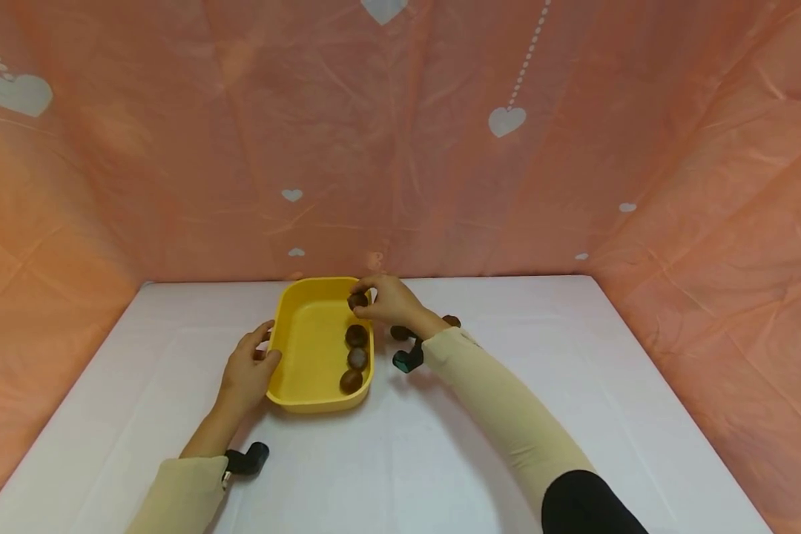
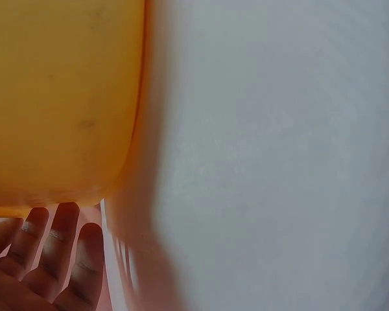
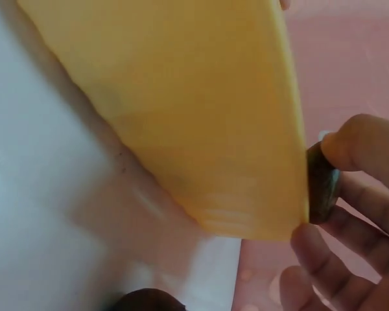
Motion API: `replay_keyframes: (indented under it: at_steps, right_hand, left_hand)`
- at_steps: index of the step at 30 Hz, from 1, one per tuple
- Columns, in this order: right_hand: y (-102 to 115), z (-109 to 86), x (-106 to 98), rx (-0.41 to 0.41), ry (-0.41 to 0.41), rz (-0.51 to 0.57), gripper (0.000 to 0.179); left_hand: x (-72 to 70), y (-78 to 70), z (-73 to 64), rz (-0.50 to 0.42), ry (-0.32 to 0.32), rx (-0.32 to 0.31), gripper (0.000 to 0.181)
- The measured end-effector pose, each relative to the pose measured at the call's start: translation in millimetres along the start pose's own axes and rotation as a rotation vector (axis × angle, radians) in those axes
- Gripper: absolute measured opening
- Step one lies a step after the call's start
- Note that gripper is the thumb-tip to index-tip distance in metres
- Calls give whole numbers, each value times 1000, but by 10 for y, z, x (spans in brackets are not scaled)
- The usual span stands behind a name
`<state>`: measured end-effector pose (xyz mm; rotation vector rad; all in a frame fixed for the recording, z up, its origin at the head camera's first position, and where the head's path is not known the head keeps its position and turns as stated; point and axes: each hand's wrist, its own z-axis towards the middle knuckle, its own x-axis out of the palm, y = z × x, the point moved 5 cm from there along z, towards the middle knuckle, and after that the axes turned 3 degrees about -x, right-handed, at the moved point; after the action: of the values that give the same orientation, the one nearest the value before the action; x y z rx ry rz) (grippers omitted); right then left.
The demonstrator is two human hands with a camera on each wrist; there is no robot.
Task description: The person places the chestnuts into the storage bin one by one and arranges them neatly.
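Observation:
A yellow rectangular tray (image 1: pixel 300 406) stands on the white table. Along its right side inside lie three chestnuts (image 1: pixel 357 359) in a column, brown and round. My left hand (image 1: pixel 243 371) rests against the tray's left side, thumb at the rim. In the left wrist view, its extended fingers (image 2: pixel 58 253) touch the tray's wall. My right hand (image 1: pixel 394 302) is at the far right corner of the tray and pinches another chestnut (image 3: pixel 322 184) between thumb and fingers, just inside the rim.
Right of the tray, a further chestnut (image 1: pixel 451 320) lies on the table, partly hidden behind my right forearm. A black wrist camera (image 1: pixel 409 360) hangs under that wrist. Pink cloth (image 1: pixel 400 148) with white hearts walls the table's back and sides.

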<state>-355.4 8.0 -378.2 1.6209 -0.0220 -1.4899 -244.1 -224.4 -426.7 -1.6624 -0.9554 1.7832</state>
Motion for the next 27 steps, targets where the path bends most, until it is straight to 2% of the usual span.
replay_keyframes:
  at_steps: [15,23,27]
  right_hand:
    - [-147,109,180,14,103,-107,37]
    - [-179,186,242,30,157,-198,35]
    - [-166,211,258,52,201,-196,35]
  left_hand:
    - [53,27,12,-13,16,-13,56]
    - [56,35,15,-25,9,-17,55]
    - [54,34,13,-25,4,-14,55]
